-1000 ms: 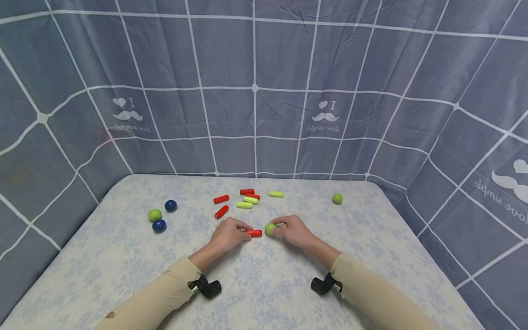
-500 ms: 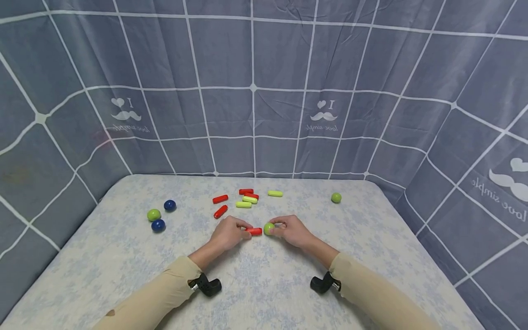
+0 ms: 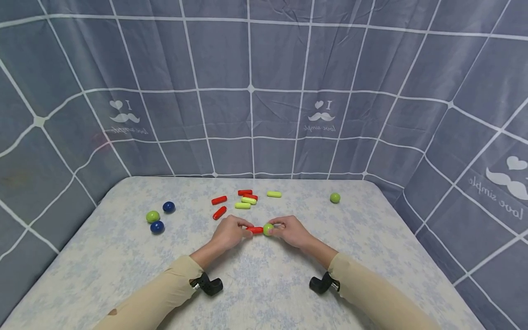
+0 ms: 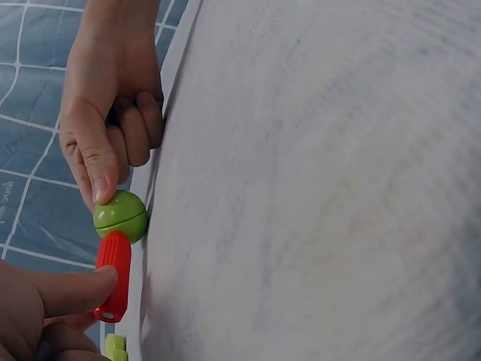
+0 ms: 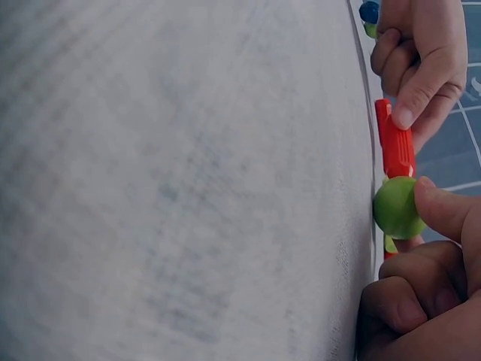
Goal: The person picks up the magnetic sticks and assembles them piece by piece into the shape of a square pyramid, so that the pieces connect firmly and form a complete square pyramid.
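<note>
My left hand (image 3: 231, 233) pinches a short red ribbed rod (image 4: 114, 274) between thumb and fingertips, near its outer end. Between the thumb and fingers of my right hand (image 3: 292, 230) is a green ball (image 5: 397, 208) with a groove round it. The rod's inner end meets the ball, both low over the middle of the table. In the left wrist view the rod's free end shows a small pale hole. The far sides of rod and ball are hidden by the fingers.
Behind the hands lie red rods (image 3: 219, 212) and yellow-green rods (image 3: 242, 206), several in all. Two blue balls (image 3: 157, 227) and a green ball (image 3: 152, 217) sit at the left; another green ball (image 3: 335, 198) is at the back right. A grey-blue curtain (image 3: 272, 114) surrounds the table (image 3: 264, 284).
The small gap between the red rod and the green ball has closed; the two now meet. Both hands keep their hold. The head view has shifted slightly.
</note>
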Demonstrator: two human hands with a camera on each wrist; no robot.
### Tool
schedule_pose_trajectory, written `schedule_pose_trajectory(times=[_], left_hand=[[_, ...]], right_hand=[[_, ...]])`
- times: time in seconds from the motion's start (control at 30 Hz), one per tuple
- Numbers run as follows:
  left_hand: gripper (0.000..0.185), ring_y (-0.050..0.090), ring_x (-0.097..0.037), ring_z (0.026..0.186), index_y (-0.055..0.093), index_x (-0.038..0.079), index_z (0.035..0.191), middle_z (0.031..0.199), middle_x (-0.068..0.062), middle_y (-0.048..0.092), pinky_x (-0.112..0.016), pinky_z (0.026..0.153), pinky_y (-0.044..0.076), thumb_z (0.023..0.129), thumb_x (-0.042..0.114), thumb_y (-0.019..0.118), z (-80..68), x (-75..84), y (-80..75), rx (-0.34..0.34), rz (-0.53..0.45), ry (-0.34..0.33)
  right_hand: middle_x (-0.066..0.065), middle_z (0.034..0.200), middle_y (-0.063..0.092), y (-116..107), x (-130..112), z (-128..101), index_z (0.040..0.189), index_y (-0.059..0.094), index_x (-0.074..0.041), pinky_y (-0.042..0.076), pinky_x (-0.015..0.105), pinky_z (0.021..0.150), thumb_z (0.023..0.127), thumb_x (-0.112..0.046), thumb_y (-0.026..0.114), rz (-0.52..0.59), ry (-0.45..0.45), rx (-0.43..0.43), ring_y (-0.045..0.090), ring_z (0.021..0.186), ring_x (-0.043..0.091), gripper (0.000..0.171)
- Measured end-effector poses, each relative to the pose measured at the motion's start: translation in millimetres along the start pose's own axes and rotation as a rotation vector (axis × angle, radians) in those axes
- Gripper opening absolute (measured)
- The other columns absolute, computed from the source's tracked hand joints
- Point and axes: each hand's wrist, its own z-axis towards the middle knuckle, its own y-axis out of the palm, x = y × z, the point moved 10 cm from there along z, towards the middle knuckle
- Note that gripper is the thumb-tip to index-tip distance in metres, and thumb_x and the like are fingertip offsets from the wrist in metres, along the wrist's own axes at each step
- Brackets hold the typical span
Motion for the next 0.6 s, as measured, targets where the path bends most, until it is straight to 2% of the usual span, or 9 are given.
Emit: schedule_pose_trajectory(times=[0.07, 0.3, 0.6], left_hand=[[0.021, 0.042, -0.017, 0.068, 0.081, 0.014, 0.104, 0.078, -0.001, 0.059, -0.029, 0.058, 0.031, 0.084, 0.013, 0.079, 0.2, -0.7, -0.3, 0.003, -0.001, 0.001], [0.020, 0.038, -0.013, 0.058, 0.081, 0.014, 0.104, 0.063, 0.002, 0.044, -0.027, 0.053, 0.028, 0.084, 0.013, 0.079, -0.5, -2.6, 0.6, 0.003, -0.017, 0.007], [0.019, 0.040, -0.014, 0.058, 0.081, 0.015, 0.104, 0.065, 0.001, 0.046, -0.027, 0.052, 0.030, 0.085, 0.015, 0.078, 1.5, -5.5, 2.9, -0.003, -0.010, 0.028]], right_hand=[[-0.005, 0.061, 0.036, 0.4, -0.1, 0.4, 0.120, 0.073, -0.008, 0.031, 0.026, 0.056, 0.090, -0.026, 0.076, -0.001, 0.003, -0.002, 0.034, 0.058, 0.011, 0.036], [-0.005, 0.061, 0.039, 1.6, 0.6, 1.5, 0.122, 0.072, -0.008, 0.032, 0.025, 0.054, 0.091, -0.029, 0.075, -0.011, -0.005, -0.015, 0.036, 0.056, 0.010, 0.038], [-0.006, 0.058, 0.036, 1.8, -0.1, 1.0, 0.122, 0.072, -0.010, 0.030, 0.026, 0.052, 0.090, -0.032, 0.075, -0.017, -0.018, -0.044, 0.033, 0.054, 0.010, 0.039]])
